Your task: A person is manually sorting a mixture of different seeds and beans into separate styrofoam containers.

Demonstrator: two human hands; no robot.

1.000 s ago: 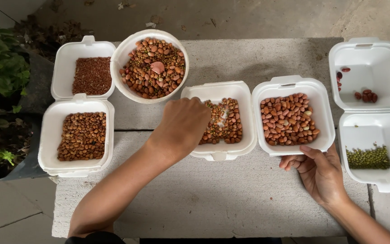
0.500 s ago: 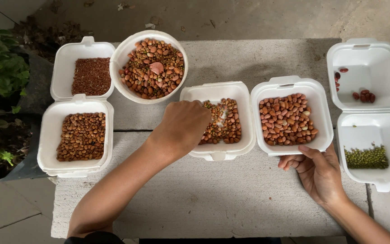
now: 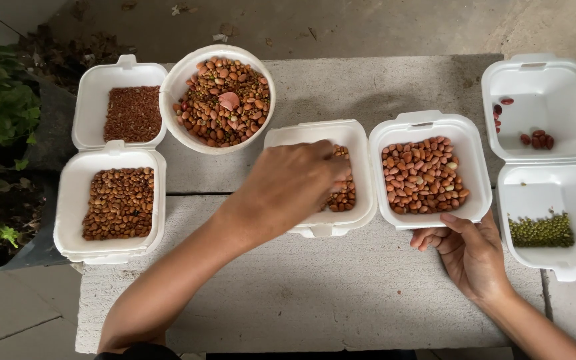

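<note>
Both forearms are bare, with a dark sleeve edge at the left elbow.

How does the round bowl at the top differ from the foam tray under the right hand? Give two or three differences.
The round bowl is circular; the foam tray is squarish with rounded corners. The bowl holds a mix of differently sized and coloured seeds, the tray only pale pinkish-brown ones. No hand touches the bowl, while the right hand grips the tray's near edge. Both are white and sit on the concrete slab.

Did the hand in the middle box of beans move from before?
Yes, a little. The left hand has slid right, deeper over the middle box, hiding more beans than before; the round bowl stays put.
</note>
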